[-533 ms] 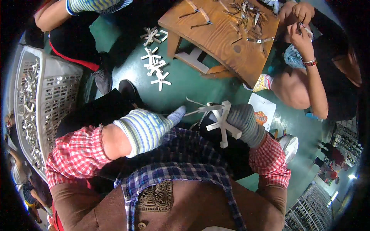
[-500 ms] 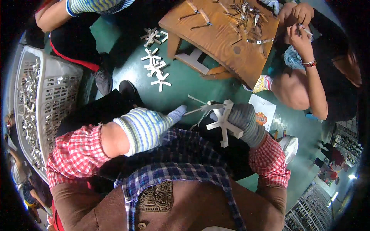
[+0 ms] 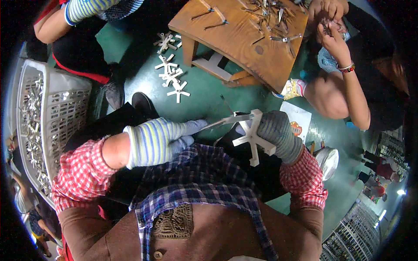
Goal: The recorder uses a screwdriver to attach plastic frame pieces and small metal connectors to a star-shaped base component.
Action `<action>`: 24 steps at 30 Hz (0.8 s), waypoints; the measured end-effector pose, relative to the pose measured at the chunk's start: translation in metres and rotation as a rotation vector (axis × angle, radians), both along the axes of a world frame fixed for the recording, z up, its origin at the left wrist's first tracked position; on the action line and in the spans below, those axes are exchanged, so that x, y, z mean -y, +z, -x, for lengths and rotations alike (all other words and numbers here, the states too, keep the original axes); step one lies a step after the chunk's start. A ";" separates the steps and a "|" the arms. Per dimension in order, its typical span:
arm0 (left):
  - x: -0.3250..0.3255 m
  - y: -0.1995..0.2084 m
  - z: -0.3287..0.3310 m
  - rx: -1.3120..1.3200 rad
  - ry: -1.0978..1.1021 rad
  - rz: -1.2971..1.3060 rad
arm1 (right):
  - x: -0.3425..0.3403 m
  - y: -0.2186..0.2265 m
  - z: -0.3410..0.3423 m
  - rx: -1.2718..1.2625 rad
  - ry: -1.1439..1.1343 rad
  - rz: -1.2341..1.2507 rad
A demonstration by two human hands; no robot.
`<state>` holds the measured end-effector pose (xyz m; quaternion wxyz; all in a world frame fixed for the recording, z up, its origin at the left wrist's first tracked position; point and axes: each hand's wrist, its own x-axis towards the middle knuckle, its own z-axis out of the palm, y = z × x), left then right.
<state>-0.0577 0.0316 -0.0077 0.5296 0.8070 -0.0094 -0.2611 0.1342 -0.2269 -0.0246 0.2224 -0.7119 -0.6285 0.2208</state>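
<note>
Above green floor point(image 3: 209, 104) by a wooden table point(image 3: 244, 39), gloved fingers point(image 3: 198, 126) pinch a strip joined to a white cross piece point(image 3: 252, 137).

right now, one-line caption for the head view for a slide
Gloved left hand and right hand work thin strips into a white cross-shaped piece over a green floor.
</note>
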 end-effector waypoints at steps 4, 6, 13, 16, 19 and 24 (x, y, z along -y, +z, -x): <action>-0.001 0.002 -0.004 0.112 -0.267 -0.438 | -0.001 -0.007 0.003 -0.107 0.026 -0.067; 0.003 0.001 -0.009 0.197 -0.338 -0.552 | 0.002 -0.018 0.012 -0.491 -0.092 0.035; 0.016 0.006 -0.019 0.336 -0.419 -0.732 | -0.019 -0.057 0.037 -1.415 -0.200 0.120; 0.007 -0.007 -0.024 0.209 -0.409 -0.793 | -0.019 -0.068 0.030 0.208 0.005 -0.083; -0.012 -0.029 -0.031 0.075 -0.355 -0.935 | -0.004 -0.081 0.003 0.070 -0.212 -0.050; -0.047 -0.076 -0.019 0.025 -0.058 -0.819 | 0.026 -0.087 -0.003 -1.039 -0.756 -0.104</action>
